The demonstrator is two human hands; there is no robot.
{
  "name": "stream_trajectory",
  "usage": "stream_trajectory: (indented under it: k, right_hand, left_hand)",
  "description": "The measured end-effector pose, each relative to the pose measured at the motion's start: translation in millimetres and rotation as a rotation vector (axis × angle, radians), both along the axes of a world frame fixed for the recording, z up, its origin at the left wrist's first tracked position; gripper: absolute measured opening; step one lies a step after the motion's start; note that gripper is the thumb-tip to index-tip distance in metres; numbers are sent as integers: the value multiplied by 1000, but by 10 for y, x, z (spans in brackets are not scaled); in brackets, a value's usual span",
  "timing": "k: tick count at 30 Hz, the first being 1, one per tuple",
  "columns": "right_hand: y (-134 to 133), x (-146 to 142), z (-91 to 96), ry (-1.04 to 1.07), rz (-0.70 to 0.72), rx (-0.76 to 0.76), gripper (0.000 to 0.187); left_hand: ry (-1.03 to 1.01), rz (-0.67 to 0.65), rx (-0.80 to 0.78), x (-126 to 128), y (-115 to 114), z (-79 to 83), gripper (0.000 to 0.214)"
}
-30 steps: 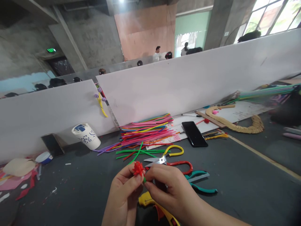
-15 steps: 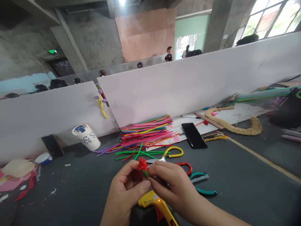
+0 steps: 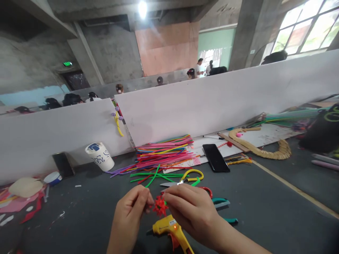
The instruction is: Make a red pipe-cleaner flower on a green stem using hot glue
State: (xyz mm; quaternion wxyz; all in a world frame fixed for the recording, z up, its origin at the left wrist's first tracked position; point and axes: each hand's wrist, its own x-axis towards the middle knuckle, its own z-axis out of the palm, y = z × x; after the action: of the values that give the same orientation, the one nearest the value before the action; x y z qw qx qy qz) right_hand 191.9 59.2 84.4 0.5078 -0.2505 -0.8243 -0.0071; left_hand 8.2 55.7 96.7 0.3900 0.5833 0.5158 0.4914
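Note:
A small red flower (image 3: 160, 206) of fuzzy pipe cleaner, with a bit of green at its middle, is pinched by my right hand (image 3: 192, 208). A green stem end (image 3: 196, 182) sticks out above that hand's knuckles. My left hand (image 3: 132, 208) is closed just left of the petals; a speck of red shows at its fingertips, but what they hold is hidden. Below the flower lies a yellow glue gun (image 3: 169, 225) with its orange light on. Behind my hands are yellow-handled scissors (image 3: 194, 174), a red handle (image 3: 207, 191) and teal-handled pliers (image 3: 221, 203), partly covered by my right hand.
Bundled coloured pipe cleaners (image 3: 164, 151) lie ahead, with loose green ones (image 3: 156, 175) nearer. A black phone (image 3: 215, 157) is to their right, a white paper cup (image 3: 100, 157) to their left. White partition boards (image 3: 212, 102) border the table; people's heads show beyond.
The flower has tipped so its petals face me, and it has dropped a little. My left hand has moved left off the stem, while my right hand keeps hold. The view has tilted up slightly.

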Motion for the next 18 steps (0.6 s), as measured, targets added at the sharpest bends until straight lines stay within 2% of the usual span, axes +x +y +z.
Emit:
stream_trajectory:
  k: [2, 3, 6, 9, 13, 18]
  right_hand:
    - [-42, -10, 10, -1, -21, -1, 14]
    - [-63, -22, 13, 3, -29, -30, 13]
    - [-119, -97, 18, 37, -10, -253, 13]
    - [-152, -215, 26, 84, -7, -442, 15]
    - [-174, -329, 67, 89, -14, -590, 14]
    - [-141, -255, 115, -88, 142, -823, 10]
  left_hand:
    - [-69, -13, 2, 44, -52, 27, 20]
    - [-127, -22, -4, 71, -87, 37, 20]
    - [-372, 7, -116, 161, -202, 30, 26]
    - [-580, 107, -239, 221, -279, -11, 29]
    - [-653, 134, -278, 193, -289, -28, 28]
    - [-656, 104, -285, -36, -284, 36, 23]
